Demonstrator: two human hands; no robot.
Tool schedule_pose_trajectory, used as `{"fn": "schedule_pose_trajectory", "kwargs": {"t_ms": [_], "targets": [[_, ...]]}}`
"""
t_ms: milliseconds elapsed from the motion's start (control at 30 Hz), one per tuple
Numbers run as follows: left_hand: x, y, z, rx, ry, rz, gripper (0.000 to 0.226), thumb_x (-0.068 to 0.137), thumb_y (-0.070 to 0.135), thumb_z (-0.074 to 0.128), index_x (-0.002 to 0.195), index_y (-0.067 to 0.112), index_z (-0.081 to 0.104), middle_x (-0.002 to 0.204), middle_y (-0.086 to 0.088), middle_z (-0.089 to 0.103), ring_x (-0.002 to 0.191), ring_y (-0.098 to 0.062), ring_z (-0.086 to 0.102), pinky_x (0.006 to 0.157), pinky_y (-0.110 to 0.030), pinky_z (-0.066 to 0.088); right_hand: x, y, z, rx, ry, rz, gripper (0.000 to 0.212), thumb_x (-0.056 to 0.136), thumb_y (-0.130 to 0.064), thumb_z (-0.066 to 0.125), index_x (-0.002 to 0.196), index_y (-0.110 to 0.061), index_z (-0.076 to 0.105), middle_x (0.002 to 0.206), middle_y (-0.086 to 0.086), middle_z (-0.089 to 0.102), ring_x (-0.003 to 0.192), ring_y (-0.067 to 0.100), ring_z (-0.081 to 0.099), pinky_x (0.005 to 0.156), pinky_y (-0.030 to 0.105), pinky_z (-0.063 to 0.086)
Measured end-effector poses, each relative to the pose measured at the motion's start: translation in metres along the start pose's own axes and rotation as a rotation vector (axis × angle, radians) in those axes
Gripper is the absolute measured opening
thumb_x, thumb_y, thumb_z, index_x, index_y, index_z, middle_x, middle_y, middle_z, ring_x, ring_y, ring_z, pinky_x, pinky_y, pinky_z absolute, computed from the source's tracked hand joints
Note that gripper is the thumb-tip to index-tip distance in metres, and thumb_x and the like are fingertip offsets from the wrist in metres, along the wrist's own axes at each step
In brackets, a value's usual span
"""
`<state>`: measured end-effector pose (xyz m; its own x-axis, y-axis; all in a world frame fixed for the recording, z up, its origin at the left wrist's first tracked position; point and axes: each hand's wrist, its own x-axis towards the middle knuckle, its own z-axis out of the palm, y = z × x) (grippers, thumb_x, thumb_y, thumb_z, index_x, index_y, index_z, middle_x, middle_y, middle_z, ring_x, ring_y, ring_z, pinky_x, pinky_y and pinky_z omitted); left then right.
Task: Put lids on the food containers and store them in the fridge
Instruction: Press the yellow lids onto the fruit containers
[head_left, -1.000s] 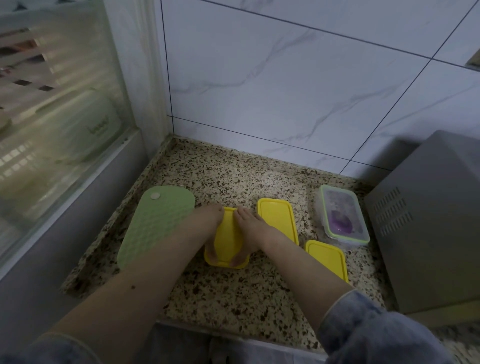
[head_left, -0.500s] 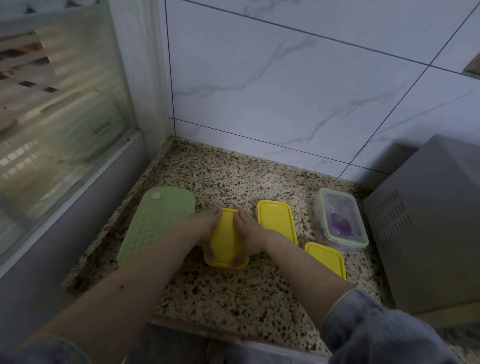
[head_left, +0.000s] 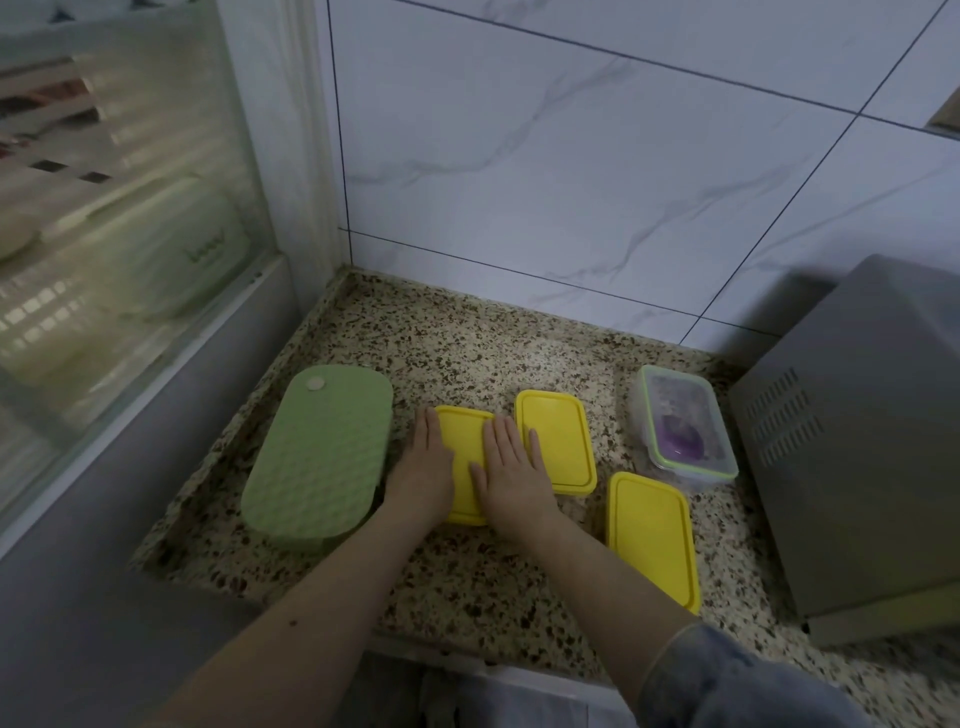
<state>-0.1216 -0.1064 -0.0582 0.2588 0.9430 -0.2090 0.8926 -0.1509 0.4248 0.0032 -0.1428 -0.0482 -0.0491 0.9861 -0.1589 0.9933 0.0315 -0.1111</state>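
We've got both hands flat, left hand (head_left: 423, 467) and right hand (head_left: 511, 475), fingers straight, pressing the yellow lid (head_left: 464, 457). Risk: uneven pressure leaves a corner unsealed; the container at 3 o'clock (head_left: 558, 441) sits close.

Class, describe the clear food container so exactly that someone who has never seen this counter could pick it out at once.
Start at the grey appliance on the right of the speckled counter. Just to its left, near the tiled wall, sits the clear container. Unlike the yellow-lidded containers beside it, it is see-through, has a green-rimmed lid and shows something purple inside.
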Motion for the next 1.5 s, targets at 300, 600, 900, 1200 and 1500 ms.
{"fn": "schedule_pose_trajectory", "kwargs": {"t_ms": [300, 600, 900, 1200, 1500], "targets": [[0.0, -0.007, 0.017, 0.007, 0.146, 0.027, 0.067, 0.102, 0.036, 0.02, 0.15, 0.004, -0.014, 0.16, -0.01, -0.014, 0.149, -0.022, 0.007, 0.119, -0.032, 0.023, 0.001, 0.001, 0.019, -0.008, 0.138, 0.012, 0.099, 0.075, -0.055, -0.036, 0.153, -0.007, 0.004, 0.161, 0.008, -0.003, 0.144, 0.016, -0.018, 0.11, 0.036, -0.029], [0.0, -0.008, 0.022, 0.056, 0.18, 0.035, 0.067, 0.102, 0.036, 0.019, 0.15, 0.002, -0.012, 0.161, -0.011, -0.011, 0.149, -0.022, 0.01, 0.118, -0.031, 0.024, 0.0, -0.001, 0.022, -0.041, 0.202, 0.044, 0.08, 0.094, -0.049, -0.014, 0.151, -0.006, 0.021, 0.16, 0.009, 0.016, 0.149, 0.021, 0.009, 0.114, 0.041, -0.016], [-0.004, -0.005, 0.019, 0.056, 0.179, 0.034, 0.067, 0.103, 0.037, 0.021, 0.151, 0.003, -0.012, 0.161, -0.011, -0.01, 0.148, -0.023, 0.014, 0.118, -0.031, 0.025, -0.001, 0.0, 0.021, -0.071, 0.157, 0.035, 0.079, 0.09, -0.052, -0.016, 0.153, -0.008, 0.005, 0.162, 0.006, -0.001, 0.149, 0.018, -0.008, 0.111, 0.04, -0.026], [-0.007, 0.004, 0.009, 0.14, 0.128, -0.036, 0.066, 0.103, 0.038, 0.018, 0.151, 0.003, -0.01, 0.161, -0.012, -0.005, 0.149, -0.024, 0.011, 0.117, -0.035, 0.025, -0.004, -0.002, 0.006, -0.064, 0.033, 0.037, 0.098, 0.068, -0.053, -0.031, 0.153, -0.012, -0.006, 0.161, 0.004, -0.013, 0.148, 0.016, -0.015, 0.117, 0.042, -0.017], [-0.003, 0.005, -0.04, 0.259, 0.211, 0.053, 0.058, 0.1, 0.006, 0.027, 0.151, 0.001, -0.002, 0.161, -0.013, -0.002, 0.149, -0.027, -0.006, 0.122, -0.035, 0.011, 0.008, -0.016, -0.034, 0.517, 0.124, 0.074, 0.051, 0.104, -0.033, 0.031, 0.15, -0.011, 0.028, 0.155, 0.007, 0.032, 0.143, 0.023, 0.029, 0.117, 0.033, 0.026]]}}
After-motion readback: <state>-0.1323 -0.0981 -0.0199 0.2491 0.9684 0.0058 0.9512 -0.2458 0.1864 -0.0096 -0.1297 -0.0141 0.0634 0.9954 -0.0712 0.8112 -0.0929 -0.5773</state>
